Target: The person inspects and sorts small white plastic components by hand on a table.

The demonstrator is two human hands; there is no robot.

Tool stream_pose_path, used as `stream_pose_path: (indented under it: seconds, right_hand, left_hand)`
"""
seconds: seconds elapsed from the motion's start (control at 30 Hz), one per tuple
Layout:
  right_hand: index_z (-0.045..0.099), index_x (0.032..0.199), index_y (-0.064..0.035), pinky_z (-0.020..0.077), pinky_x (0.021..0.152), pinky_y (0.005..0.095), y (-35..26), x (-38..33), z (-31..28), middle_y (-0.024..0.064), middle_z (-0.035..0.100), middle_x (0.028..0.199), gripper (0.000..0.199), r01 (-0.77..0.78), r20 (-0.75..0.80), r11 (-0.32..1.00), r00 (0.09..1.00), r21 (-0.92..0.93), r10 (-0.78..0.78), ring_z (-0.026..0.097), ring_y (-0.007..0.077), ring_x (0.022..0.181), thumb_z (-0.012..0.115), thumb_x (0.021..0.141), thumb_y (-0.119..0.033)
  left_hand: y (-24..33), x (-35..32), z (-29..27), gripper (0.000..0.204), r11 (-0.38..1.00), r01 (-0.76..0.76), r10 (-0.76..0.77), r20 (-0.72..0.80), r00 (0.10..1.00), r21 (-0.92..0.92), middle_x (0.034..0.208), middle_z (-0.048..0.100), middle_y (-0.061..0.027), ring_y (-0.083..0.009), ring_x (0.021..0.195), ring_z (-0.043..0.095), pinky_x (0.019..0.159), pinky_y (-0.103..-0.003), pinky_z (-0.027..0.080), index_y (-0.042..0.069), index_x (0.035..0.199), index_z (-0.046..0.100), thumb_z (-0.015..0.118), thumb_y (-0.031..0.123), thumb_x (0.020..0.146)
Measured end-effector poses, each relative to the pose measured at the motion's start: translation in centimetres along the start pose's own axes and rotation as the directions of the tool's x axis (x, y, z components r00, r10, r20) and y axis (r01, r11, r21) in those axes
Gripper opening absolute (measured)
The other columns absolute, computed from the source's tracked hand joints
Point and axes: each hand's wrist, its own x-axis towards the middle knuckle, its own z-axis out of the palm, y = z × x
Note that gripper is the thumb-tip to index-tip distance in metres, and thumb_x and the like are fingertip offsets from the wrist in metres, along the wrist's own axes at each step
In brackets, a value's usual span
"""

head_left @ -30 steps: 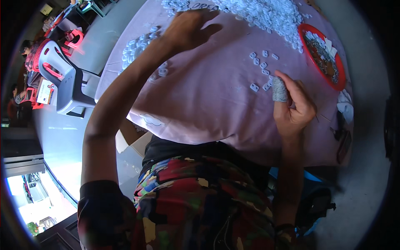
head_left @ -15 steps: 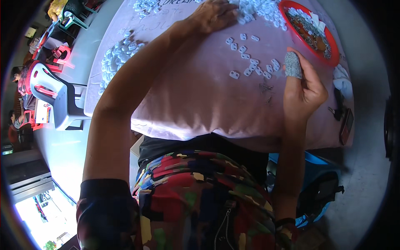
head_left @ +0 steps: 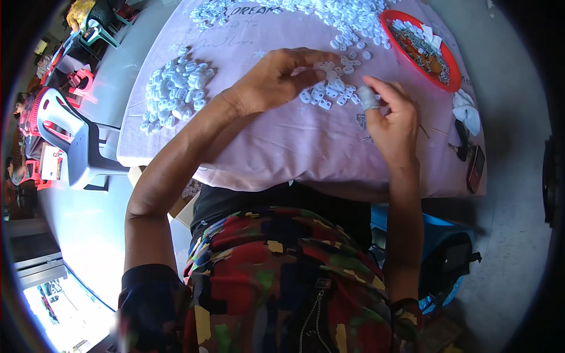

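Small white plastic pieces with holes [head_left: 325,93] lie in a loose cluster toward the table's right half. My left hand [head_left: 276,79] reaches over this cluster from the left, fingers curved and apart, with pieces lying beneath and beyond the fingertips. To the cluster's right is my right hand [head_left: 393,117], its thumb wrapped in a grey cover, with thumb and fingers drawn together. A thin dark stick end [head_left: 424,130] shows beside that hand; what the fingers grip is hidden. Tiny metal parts [head_left: 362,122] lie on the cloth between the hands.
A big heap of white pieces [head_left: 347,15] spreads along the far side, another heap [head_left: 176,88] at left. A red tray [head_left: 452,75] with small metal parts stands far right. Near it lie a white cloth [head_left: 467,112], keys [head_left: 458,150] and a phone [head_left: 476,169]. A grey chair [head_left: 76,141] stands left.
My left hand has come back from the far heap to the nearer cluster, where more white pieces now lie. My right hand has moved left, closer to them.
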Motion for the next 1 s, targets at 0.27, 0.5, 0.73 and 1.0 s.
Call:
stream_pose_path:
  seconds: [0.27, 0.5, 0.73, 1.0]
  right_hand:
    - [0.072, 0.095, -0.0058, 0.05, 0.077, 0.0334, 0.0, -0.1, 0.1, 0.0088, 0.066, 0.093, 0.03, 0.219, 0.105, 0.975, 0.971, -0.034, -0.214, 0.062, 0.0264, 0.087, 0.065, 0.068, 0.003]
    - [0.072, 0.095, -0.0039, 0.0512, 0.074, 0.0337, -0.4, -0.7, -1.0, 0.0088, 0.065, 0.091, 0.032, 0.21, 0.277, 0.977, 0.942, -0.047, -0.19, 0.061, 0.0269, 0.086, 0.061, 0.067, 0.006]
    - [0.071, 0.094, -0.0034, 0.0497, 0.077, 0.0358, -0.8, -0.6, -0.5, 0.0095, 0.065, 0.091, 0.031, 0.253, 0.275, 0.966, 0.934, -0.049, -0.23, 0.06, 0.0288, 0.085, 0.06, 0.066, 0.006]
    - [0.071, 0.092, -0.0033, 0.0478, 0.078, 0.0377, -1.4, -1.0, -0.6, 0.0103, 0.064, 0.09, 0.027, 0.19, 0.326, 0.98, 0.924, 0.063, -0.2, 0.059, 0.0291, 0.086, 0.062, 0.068, 0.005]
  left_hand:
    - [-0.6, -1.9, -0.4, 0.028, 0.998, 0.055, -0.061, -0.198, 0.978, -0.036, 0.114, 0.067, -0.0143, -0.0204, 0.104, 0.064, 0.088, -0.029, 0.051, 0.006, 0.119, 0.066, 0.061, 0.006, 0.091]
    - [1.4, -2.9, 0.5, 0.02, 0.932, -0.017, 0.048, -0.078, 0.996, 0.362, 0.102, 0.068, -0.01, -0.0178, 0.09, 0.065, 0.079, -0.03, 0.051, 0.003, 0.104, 0.072, 0.069, 0.002, 0.085]
    - [1.9, -3.5, 2.3, 0.017, 0.945, 0.047, 0.017, -0.191, 0.981, 0.325, 0.091, 0.066, -0.0133, -0.0251, 0.079, 0.066, 0.072, -0.032, 0.054, 0.003, 0.097, 0.071, 0.071, 0.004, 0.08]
    - [2.3, -5.0, 1.7, 0.019, 0.973, 0.169, -0.096, -0.394, 0.914, 0.154, 0.088, 0.065, -0.0114, -0.0182, 0.08, 0.065, 0.07, -0.028, 0.053, 0.0, 0.1, 0.07, 0.07, 0.003, 0.082]
